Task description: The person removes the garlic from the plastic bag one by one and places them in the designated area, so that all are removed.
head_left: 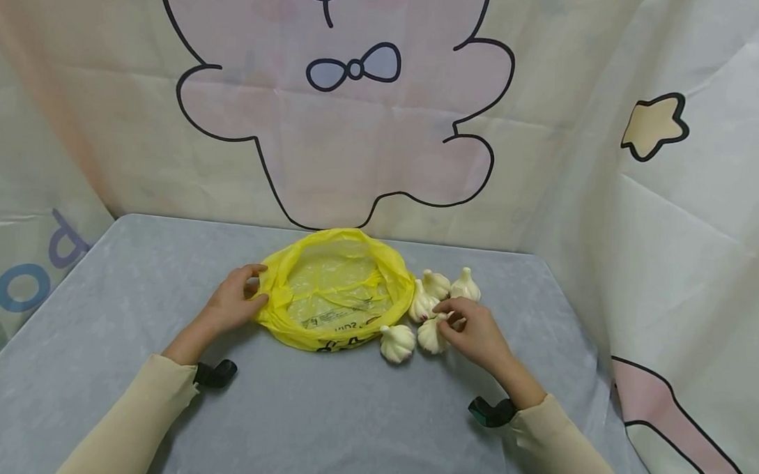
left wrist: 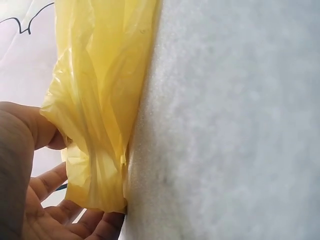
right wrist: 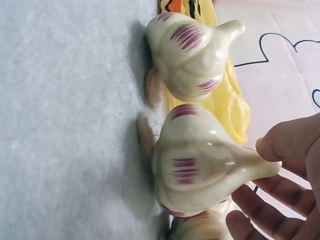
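A yellow plastic bag (head_left: 275,320) stands on the table with its wide mouth spread open, facing up. At its left side my left hand (head_left: 228,303) holds the bag's edge, thumb on one side and fingers on the other, as the left wrist view shows. To the right of the bag my right hand (head_left: 478,337) pinches the stem of a garlic bulb (right wrist: 192,160) that is white with purple streaks. Another garlic bulb (head_left: 397,344) sits in front of the bag's right edge. More bulbs (head_left: 466,285) cluster behind the held one, near the bag.
A grey cloth covers the table (head_left: 348,424). Behind it hangs a pale curtain (head_left: 545,166) printed with cartoon shapes, with further curtains on the left and right. Printed lettering shows through the bag's inside.
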### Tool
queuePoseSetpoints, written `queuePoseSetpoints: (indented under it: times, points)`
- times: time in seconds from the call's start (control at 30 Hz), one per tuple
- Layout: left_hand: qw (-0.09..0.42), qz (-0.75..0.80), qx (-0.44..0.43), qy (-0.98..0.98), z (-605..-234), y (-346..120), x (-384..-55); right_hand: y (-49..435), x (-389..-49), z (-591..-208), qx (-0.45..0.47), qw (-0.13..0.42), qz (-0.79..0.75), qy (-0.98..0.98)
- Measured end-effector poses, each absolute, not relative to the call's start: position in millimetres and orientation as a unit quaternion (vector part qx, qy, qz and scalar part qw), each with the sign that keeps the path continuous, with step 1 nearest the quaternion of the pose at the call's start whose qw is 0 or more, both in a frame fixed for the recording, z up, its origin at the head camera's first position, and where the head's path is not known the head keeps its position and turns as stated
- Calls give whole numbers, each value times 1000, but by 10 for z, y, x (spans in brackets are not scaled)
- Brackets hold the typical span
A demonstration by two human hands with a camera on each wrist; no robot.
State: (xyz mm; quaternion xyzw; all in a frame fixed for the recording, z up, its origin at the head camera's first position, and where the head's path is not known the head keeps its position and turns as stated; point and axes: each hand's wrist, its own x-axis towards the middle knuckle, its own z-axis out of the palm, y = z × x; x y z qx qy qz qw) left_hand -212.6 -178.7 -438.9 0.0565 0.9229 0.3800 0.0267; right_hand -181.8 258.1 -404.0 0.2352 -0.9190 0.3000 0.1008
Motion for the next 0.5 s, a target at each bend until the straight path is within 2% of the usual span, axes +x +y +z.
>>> queuePoseSetpoints:
  times: [0.33, 0.5]
  points:
    - [-9, 371, 75, 926, -4428, -1804, -2096, 2645, -1825, -4125, 223, 112, 300, -921]
    - [-39, 360, 94, 927, -4335, -1819, -2051, 2671, -1842, -4031, 214, 120, 277, -929]
